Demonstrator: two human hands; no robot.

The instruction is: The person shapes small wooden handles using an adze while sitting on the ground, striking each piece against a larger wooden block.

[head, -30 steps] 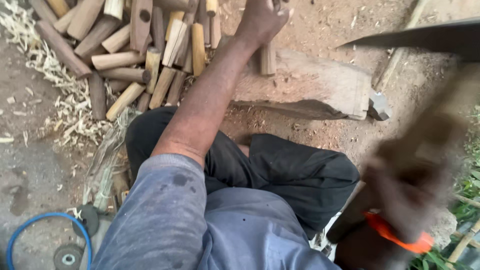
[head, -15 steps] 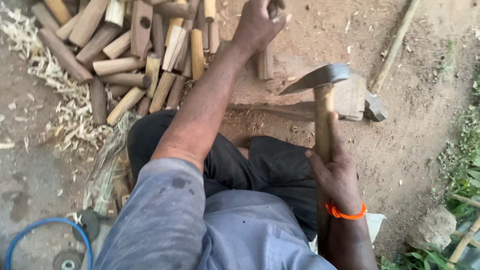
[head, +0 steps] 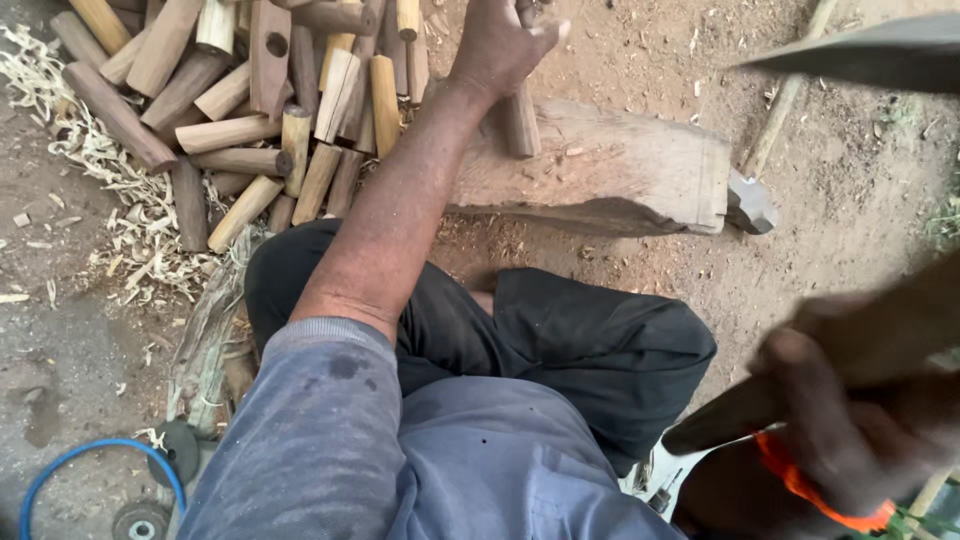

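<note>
While the left hand (head: 500,45) is closed around the top of a short wooden peg (head: 520,115), that peg stands upright on the flat top of a thick chopping block (head: 620,165) lying on the dirt ground (head: 640,50). The right hand (head: 850,420), blurred and wearing an orange wristband (head: 810,490), is wrapped shut around the wooden handle of an axe (head: 880,340); the grey axe blade (head: 860,55) shows at the upper right of the view, well above the block.

Judged from its look, the peg is stiff, dry and light, with a rough surface that should not slip. The hold sits at its upper end, leaving the lower length bare. The axe appears heavy at the head, and the grip lies low on the handle.

Edges: the block's near face drops off straight above the knees, and its right end sits just beside a dark metal hammer head (head: 750,205) on the ground. A pile of cut pegs (head: 250,110) crowds the left end of the block, with pale shavings (head: 90,160) beyond. Open room lies to the right of the peg along the block top, about half its length. A blue hose (head: 60,470) and 1 grinder disc (head: 140,520) lie at lower left, well apart.
</note>
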